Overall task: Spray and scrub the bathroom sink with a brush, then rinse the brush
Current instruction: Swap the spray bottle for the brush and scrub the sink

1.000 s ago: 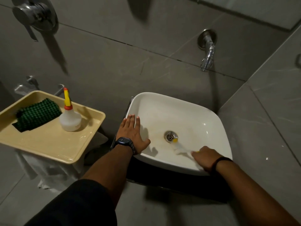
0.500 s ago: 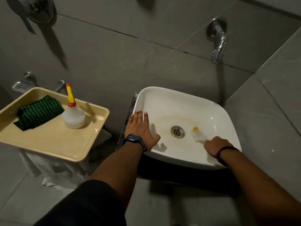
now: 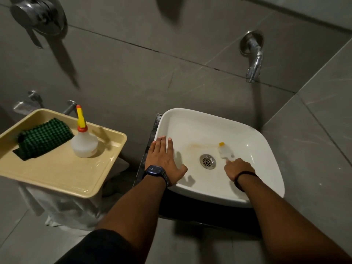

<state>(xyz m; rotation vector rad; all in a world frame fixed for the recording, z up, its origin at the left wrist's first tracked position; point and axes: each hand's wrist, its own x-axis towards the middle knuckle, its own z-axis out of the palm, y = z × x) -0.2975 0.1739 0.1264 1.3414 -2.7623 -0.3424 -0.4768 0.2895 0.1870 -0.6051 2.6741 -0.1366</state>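
A white square sink [image 3: 262, 141] stands against the grey tiled wall, with a rusty stain around its metal drain [image 3: 207, 161]. My right hand [image 3: 238, 168] is closed around the handle of a small whitish brush [image 3: 224, 151] with a yellow tip. The brush head rests on the basin floor just right of the drain. My left hand [image 3: 163, 159] lies flat with spread fingers on the sink's left rim. A clear spray bottle [image 3: 84, 143] with a red collar and yellow nozzle stands on a beige tray [image 3: 62, 174] to the left.
A chrome tap [image 3: 254, 60] juts from the wall above the sink's back right. A folded green cloth [image 3: 43, 139] lies on the tray. Another chrome fitting [image 3: 38, 16] sits at the top left. White plastic [image 3: 72, 208] hangs under the tray.
The brush has swept from left of the drain, across it, to its far right side. My left hand has stayed flat on the rim.
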